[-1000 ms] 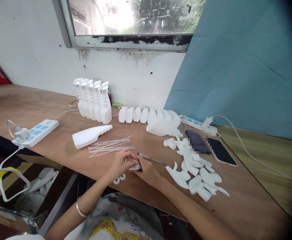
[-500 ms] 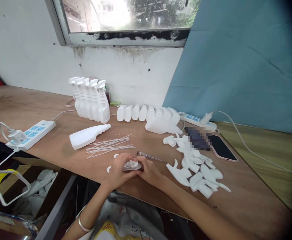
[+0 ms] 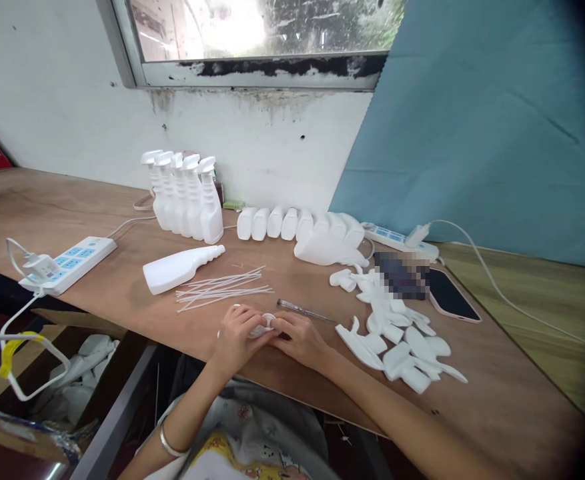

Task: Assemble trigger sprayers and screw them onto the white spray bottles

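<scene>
My left hand (image 3: 238, 335) and my right hand (image 3: 295, 337) meet near the table's front edge, both closed around a small white plastic sprayer part (image 3: 261, 328). Fingers cover most of that part. Just beyond my right hand lies a thin screwdriver (image 3: 302, 309) with a clear handle. Several thin white tubes (image 3: 222, 289) are spread behind my left hand. A headless white bottle (image 3: 179, 270) rests on its side past the tubes. To the right of my hands is a loose pile of white trigger-sprayer pieces (image 3: 402, 333).
Assembled spray bottles (image 3: 207, 207) stand in a row near the wall. Several white bottles (image 3: 289, 225) lie to their right. Power strips (image 3: 72, 263) with cables sit left and back right. A phone (image 3: 455, 297) lies at right. Below left is a cardboard box (image 3: 115, 373) of white parts.
My hands have drawn closer together and turned the part, so less of it shows. The whole view has shifted slightly; the other things on the table stay put.
</scene>
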Action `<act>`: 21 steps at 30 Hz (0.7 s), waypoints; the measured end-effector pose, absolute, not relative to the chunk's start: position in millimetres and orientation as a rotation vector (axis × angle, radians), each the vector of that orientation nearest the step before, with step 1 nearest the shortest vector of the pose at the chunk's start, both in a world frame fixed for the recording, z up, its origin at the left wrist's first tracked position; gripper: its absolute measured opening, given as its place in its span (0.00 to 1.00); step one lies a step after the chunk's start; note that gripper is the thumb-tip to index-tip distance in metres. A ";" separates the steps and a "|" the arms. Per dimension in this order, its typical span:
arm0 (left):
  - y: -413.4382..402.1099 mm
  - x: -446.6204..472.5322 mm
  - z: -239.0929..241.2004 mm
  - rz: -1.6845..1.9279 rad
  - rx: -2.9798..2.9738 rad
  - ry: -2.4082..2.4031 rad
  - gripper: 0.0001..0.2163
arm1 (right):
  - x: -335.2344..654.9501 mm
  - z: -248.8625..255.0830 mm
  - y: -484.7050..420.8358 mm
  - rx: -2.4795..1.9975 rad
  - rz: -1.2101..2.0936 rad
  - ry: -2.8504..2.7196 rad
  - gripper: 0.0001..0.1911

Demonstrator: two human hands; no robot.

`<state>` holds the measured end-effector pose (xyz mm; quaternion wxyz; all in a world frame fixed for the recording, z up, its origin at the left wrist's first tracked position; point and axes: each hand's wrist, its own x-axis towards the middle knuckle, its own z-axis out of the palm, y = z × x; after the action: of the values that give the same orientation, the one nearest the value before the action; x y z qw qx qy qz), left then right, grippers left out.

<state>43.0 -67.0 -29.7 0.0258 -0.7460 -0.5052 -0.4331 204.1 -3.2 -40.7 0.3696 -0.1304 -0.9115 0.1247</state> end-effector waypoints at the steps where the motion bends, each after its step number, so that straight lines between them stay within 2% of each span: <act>1: -67.1 42.4 -29.3 -1.329 -2.308 -1.529 0.07 | 204.0 -40.5 -3.3 -0.330 0.300 -2.340 0.04; 5: -69.7 43.2 -26.0 -1.219 -2.305 -1.459 0.04 | 204.0 -40.1 -4.2 -0.297 0.213 -2.351 0.04; 9: -73.6 47.4 -25.0 -1.197 -2.254 -1.513 0.07 | 205.5 -46.2 -4.1 -0.363 0.231 -2.300 0.02; 13: -74.4 48.2 -26.6 -1.161 -2.234 -1.561 0.07 | 205.7 -53.8 -2.1 -0.445 0.310 -2.259 0.16; 17: -74.1 47.3 -27.1 -1.086 -2.278 -1.558 0.05 | 206.8 -49.4 -0.2 -0.405 0.313 -2.306 0.19; 21: -76.2 48.6 -26.4 -1.108 -2.296 -1.565 0.04 | 213.2 -36.3 2.4 -0.284 0.445 -2.302 0.28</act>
<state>48.6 -76.2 -26.4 0.0751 -0.7654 -0.5217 -0.3693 213.2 2.4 -36.3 0.3800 -0.1114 -0.9016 0.1743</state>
